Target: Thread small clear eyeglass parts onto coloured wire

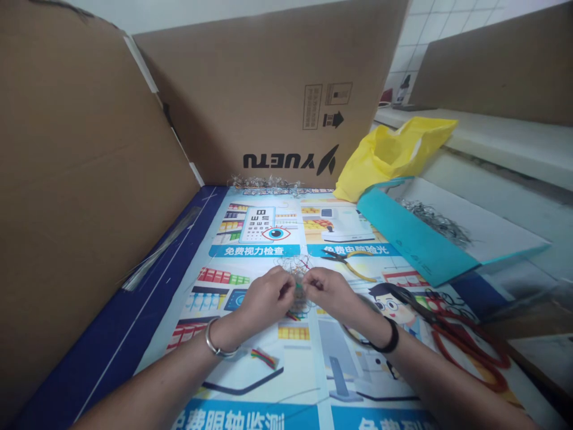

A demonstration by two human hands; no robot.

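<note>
Closely together, the person's left hand (275, 289) and right hand (329, 286) face each other, fingers drawn narrow and pinching at a fine wire tangle (301, 275). It lies between and just beyond the fingertips, with some loops showing below them too; which strand each hand grips is too thin to tell. A little green and orange shows among the loops. Under the fingers spreads a printed sheet (313, 370) with shop pictures and an eye chart.

Just beyond the right fingers, to their right, lie pliers (358, 269) with yellow handles. On the near side of the left fingers, toward the person, sits a small bunch of multicoloured strands (264, 358). Behind the fingers, a metal bangle (215, 343) rings the left wrist and a black band (391, 335) the right.

Farther right of the fingers, large scissors (470, 343) with red handles lie partly behind the right forearm, dark loops (447, 301) beside them. Well left of the fingers rests a sheaf of thin clear strips (163, 251). Beyond and right stands a turquoise box (403, 239) holding a heap of wire pieces (434, 224), with a yellow bag (398, 155) behind it. Farthest ahead, a shiny wire pile (266, 183) lies along the cardboard panel (255, 89).
</note>
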